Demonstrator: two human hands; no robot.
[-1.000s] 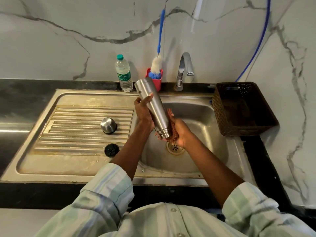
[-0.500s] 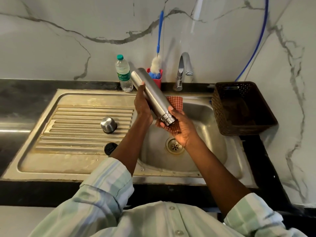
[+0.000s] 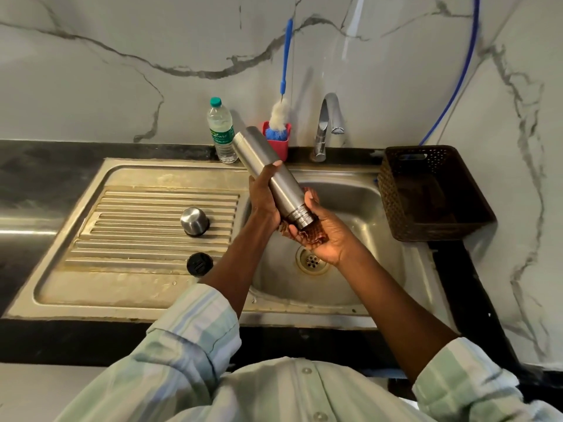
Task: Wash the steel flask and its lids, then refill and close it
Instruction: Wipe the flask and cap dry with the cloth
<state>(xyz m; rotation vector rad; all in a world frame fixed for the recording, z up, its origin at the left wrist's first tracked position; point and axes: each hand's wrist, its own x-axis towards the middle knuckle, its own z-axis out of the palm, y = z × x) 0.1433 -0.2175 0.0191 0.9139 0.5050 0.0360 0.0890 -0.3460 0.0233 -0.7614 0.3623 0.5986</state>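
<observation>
While the left hand (image 3: 263,197) wraps its fingers around the middle of the steel flask (image 3: 272,178), tilted mouth-down over the sink (image 3: 365,208), the right hand (image 3: 323,236) cups a reddish scrubbing cloth (image 3: 313,234) against the threaded neck. Wet steel is slick, so a harder scrub could twist the flask loose into the basin. Its steel lid (image 3: 194,221) and black inner lid (image 3: 199,263) wait on the drainboard, where a stray elbow might knock them.

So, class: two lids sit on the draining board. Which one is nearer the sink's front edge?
The black lid; the steel lid sits farther back.
</observation>
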